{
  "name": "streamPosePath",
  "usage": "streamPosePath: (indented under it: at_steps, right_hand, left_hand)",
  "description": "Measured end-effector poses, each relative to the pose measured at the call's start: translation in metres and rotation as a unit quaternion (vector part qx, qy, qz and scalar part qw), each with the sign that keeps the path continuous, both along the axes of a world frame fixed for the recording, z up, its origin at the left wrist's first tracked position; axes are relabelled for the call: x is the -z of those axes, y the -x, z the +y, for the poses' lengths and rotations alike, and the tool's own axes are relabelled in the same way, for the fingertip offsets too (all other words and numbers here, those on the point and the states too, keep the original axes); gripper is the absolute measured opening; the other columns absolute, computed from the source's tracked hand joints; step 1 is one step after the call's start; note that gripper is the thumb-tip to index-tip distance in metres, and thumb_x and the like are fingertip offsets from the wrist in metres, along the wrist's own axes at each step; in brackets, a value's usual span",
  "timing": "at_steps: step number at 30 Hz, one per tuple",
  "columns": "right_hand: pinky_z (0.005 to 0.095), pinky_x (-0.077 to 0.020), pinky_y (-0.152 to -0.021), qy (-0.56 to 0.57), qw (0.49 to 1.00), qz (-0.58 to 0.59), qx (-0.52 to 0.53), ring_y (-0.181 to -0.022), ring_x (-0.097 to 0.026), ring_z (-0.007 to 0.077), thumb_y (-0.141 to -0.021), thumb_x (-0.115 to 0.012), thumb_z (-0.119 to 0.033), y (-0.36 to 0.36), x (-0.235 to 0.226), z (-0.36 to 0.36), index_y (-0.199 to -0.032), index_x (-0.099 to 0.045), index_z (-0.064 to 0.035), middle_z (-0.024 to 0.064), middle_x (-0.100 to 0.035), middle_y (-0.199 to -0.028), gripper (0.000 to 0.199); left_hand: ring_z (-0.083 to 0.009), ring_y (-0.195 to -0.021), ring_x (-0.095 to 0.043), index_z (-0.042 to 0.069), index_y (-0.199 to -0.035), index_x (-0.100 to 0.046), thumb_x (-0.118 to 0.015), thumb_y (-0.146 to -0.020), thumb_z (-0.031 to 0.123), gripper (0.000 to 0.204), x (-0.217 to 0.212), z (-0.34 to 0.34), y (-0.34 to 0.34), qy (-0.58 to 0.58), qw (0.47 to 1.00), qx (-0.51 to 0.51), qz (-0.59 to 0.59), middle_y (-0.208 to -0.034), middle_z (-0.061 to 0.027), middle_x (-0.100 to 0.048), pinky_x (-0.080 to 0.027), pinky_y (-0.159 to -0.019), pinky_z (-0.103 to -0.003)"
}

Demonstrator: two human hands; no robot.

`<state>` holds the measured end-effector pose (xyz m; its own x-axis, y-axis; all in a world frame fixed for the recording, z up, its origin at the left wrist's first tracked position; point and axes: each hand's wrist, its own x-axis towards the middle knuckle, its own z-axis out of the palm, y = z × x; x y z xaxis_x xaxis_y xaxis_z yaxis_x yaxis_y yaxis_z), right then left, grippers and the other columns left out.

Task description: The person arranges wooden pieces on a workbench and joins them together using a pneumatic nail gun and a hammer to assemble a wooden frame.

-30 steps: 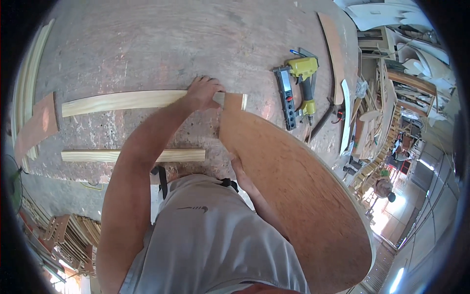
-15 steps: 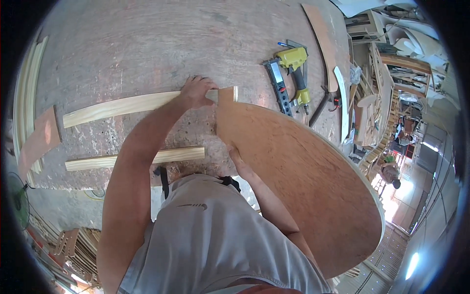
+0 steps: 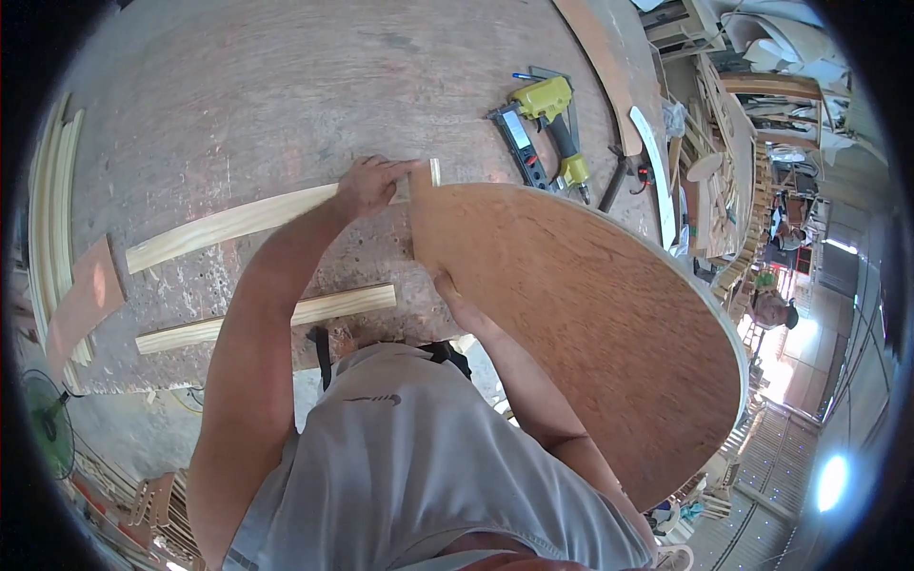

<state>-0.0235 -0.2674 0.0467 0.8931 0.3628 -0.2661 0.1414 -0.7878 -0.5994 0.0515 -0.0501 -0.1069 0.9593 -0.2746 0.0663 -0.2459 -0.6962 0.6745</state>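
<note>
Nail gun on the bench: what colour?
Yellow body with black parts, nail gun, clearest in the head view, beyond the left hand.

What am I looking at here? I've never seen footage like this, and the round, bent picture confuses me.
It comes from a wide-angle camera worn on a person's head, looking down, so straight edges curve. The forearms are the wearer's own. The left hand presses on a long pale wood strip lying on a worn workbench. The right hand grips the edge of a big curved plywood panel. A second strip lies nearer the wearer, and a yellow nail gun lies further back.
</note>
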Motion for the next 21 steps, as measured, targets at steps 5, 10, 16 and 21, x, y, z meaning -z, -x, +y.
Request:
streamPosePath:
  at_steps: [5, 10, 16, 21]
  right_hand:
    - [0.0419, -0.0428, -0.079, -0.033, 0.997, -0.066, 0.023, -0.089, -0.056, 0.0312, -0.08, -0.056, -0.029, 0.005, 0.005, 0.0, -0.098, -0.059, -0.0049, 0.0133, -0.061, -0.092, 0.03]
    - [0.0405, -0.0366, -0.095, 0.034, 0.993, 0.112, 0.0, -0.11, -0.049, 0.0298, -0.084, -0.054, -0.038, -0.003, -0.016, 0.003, -0.117, -0.053, -0.009, 0.0126, -0.055, -0.118, 0.044]
    - [0.0381, -0.0367, -0.095, 0.024, 0.983, 0.181, 0.008, -0.112, -0.047, 0.0292, -0.085, -0.054, -0.043, -0.004, 0.009, -0.002, -0.119, -0.052, -0.0087, 0.013, -0.053, -0.121, 0.049]
    - [0.0392, -0.0357, -0.095, -0.19, 0.94, 0.232, 0.166, -0.112, -0.046, 0.03, -0.08, -0.06, -0.047, 0.01, 0.045, 0.004, -0.121, -0.05, -0.0041, 0.0175, -0.052, -0.119, 0.06]
  left_hand:
    - [-0.0241, -0.103, -0.05, 0.021, -0.124, -0.048, -0.049, -0.079, 0.007, 0.048, 0.001, 0.002, -0.002, -0.023, 0.998, 0.016, 0.049, -0.104, -0.0051, -0.059, -0.034, -0.092, -0.039]
    - [-0.0236, -0.105, -0.049, 0.018, -0.121, -0.049, -0.048, -0.08, 0.009, 0.042, 0.009, 0.002, -0.005, -0.014, 0.999, 0.022, 0.02, -0.106, -0.0031, -0.058, -0.034, -0.093, -0.039]
    - [-0.0257, -0.101, -0.051, 0.017, -0.119, -0.047, -0.051, -0.074, 0.003, 0.048, -0.001, 0.002, -0.003, -0.045, 0.998, 0.017, -0.032, -0.106, -0.0053, -0.058, -0.037, -0.087, -0.041]
    - [-0.0265, -0.103, -0.05, 0.014, -0.117, -0.049, -0.049, -0.075, 0.006, 0.043, 0.008, 0.005, -0.002, -0.085, 0.995, 0.025, -0.036, -0.112, -0.0063, -0.055, -0.039, -0.087, -0.042]
